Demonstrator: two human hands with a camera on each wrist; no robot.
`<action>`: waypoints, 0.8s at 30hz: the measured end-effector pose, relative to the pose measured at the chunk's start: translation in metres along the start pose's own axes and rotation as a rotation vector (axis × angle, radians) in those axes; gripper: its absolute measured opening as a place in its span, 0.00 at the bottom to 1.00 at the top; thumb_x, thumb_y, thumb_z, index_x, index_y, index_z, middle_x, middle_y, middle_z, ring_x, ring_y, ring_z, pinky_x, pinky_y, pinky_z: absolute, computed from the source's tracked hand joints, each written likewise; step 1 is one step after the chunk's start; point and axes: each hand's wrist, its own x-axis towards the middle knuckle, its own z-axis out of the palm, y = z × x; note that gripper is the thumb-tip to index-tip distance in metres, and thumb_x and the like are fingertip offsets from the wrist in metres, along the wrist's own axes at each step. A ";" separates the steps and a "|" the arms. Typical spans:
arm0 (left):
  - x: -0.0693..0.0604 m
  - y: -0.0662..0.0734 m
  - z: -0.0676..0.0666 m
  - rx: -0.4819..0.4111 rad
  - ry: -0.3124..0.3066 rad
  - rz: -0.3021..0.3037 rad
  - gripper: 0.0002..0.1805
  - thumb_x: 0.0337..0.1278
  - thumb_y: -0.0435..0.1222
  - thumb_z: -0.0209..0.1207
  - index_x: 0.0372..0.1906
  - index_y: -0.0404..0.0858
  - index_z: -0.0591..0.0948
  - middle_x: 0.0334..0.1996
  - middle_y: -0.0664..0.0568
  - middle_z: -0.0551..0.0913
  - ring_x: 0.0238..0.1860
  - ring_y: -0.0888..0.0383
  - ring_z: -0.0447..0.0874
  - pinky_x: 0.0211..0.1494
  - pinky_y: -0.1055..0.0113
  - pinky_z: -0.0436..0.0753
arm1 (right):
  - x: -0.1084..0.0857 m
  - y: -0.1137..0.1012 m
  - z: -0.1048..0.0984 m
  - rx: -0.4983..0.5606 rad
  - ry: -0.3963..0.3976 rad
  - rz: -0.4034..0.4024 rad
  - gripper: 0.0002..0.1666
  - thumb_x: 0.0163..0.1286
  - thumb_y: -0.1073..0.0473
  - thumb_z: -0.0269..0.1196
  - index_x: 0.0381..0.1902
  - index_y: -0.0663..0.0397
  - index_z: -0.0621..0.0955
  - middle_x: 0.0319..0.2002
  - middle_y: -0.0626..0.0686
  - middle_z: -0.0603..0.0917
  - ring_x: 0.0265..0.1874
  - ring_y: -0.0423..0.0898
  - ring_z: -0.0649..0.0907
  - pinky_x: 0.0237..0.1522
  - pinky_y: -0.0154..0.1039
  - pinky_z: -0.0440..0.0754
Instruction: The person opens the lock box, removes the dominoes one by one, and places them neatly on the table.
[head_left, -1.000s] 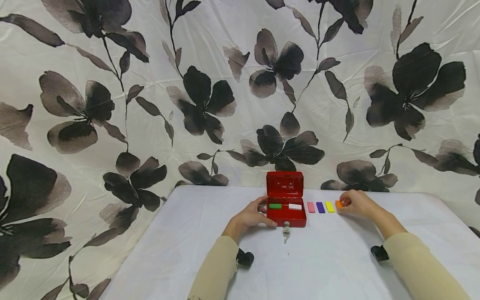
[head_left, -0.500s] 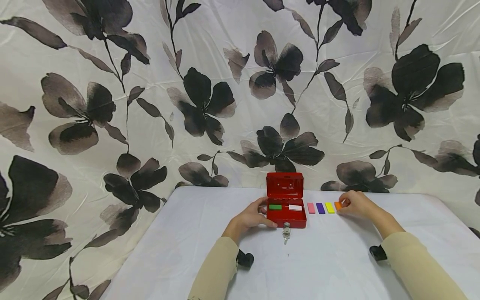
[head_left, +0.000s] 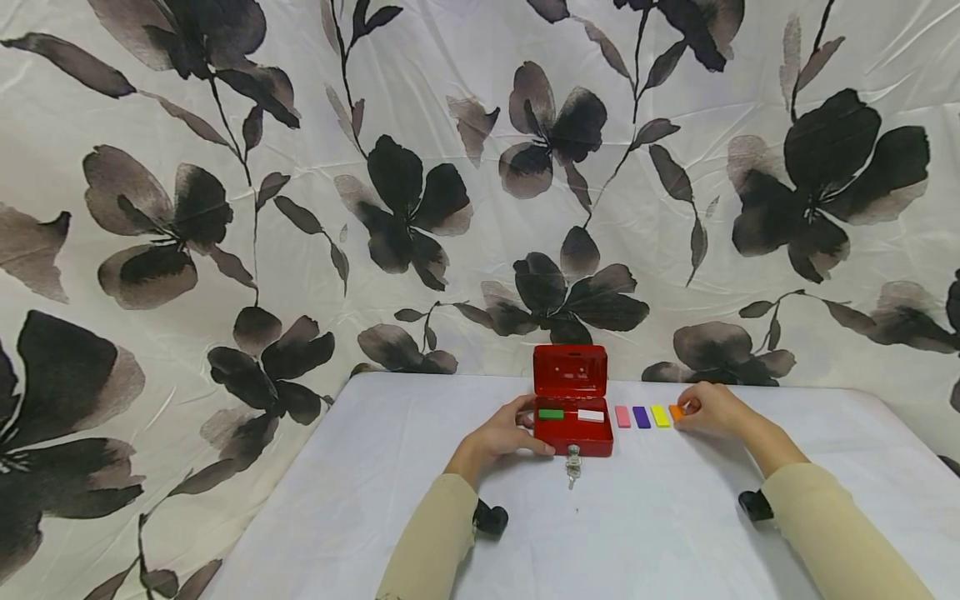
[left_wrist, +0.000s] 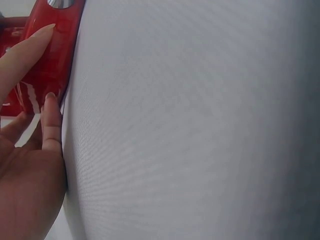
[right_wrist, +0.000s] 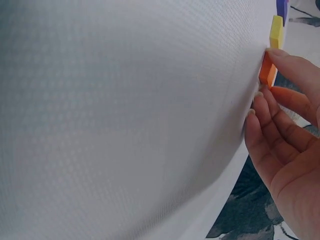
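Observation:
A red cash box [head_left: 581, 447] stands with its lid raised on the white-covered table. Inside lie a green block [head_left: 551, 414] and a white block [head_left: 590, 416]. My left hand [head_left: 497, 435] grips the box's left front corner, thumb on the front face and fingers along the side. To the right of the box, my right hand [head_left: 716, 410] pinches an orange block [right_wrist: 267, 70] between thumb and forefinger, at the tabletop. Left of it a yellow block [head_left: 660, 416], a purple block [head_left: 641, 417] and a pink block [head_left: 622, 417] lie in a row.
Keys [head_left: 573, 473] hang from the lock at the box's front. The white tablecloth [head_left: 585, 550] covers the table. Behind it rises a floral cloth backdrop [head_left: 465, 225], close to the lid. A black wrist device [head_left: 491, 518] sits by the left sleeve.
The view has shifted very slightly. Both hands stay in place, the left on the cash box and the right on the orange block.

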 end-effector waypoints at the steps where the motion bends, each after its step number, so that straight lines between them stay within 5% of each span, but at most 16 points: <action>1: 0.000 0.000 0.000 0.000 0.000 0.000 0.52 0.43 0.32 0.79 0.76 0.48 0.67 0.61 0.50 0.77 0.59 0.48 0.72 0.61 0.48 0.81 | 0.000 0.000 0.000 0.003 -0.002 0.004 0.18 0.58 0.61 0.76 0.42 0.69 0.86 0.28 0.51 0.79 0.31 0.48 0.76 0.39 0.44 0.76; 20: 0.000 0.000 -0.001 -0.002 0.009 -0.009 0.51 0.41 0.33 0.80 0.75 0.50 0.69 0.58 0.54 0.78 0.56 0.51 0.72 0.59 0.52 0.81 | -0.010 0.001 -0.005 0.021 -0.040 0.015 0.32 0.58 0.59 0.76 0.51 0.79 0.79 0.30 0.51 0.80 0.31 0.46 0.76 0.37 0.41 0.78; 24: 0.000 -0.001 0.000 0.006 0.011 -0.006 0.52 0.40 0.34 0.80 0.75 0.51 0.69 0.59 0.54 0.78 0.56 0.51 0.73 0.60 0.53 0.81 | -0.016 -0.002 -0.010 0.001 -0.059 -0.010 0.34 0.58 0.57 0.77 0.53 0.78 0.79 0.34 0.55 0.83 0.33 0.48 0.79 0.40 0.47 0.83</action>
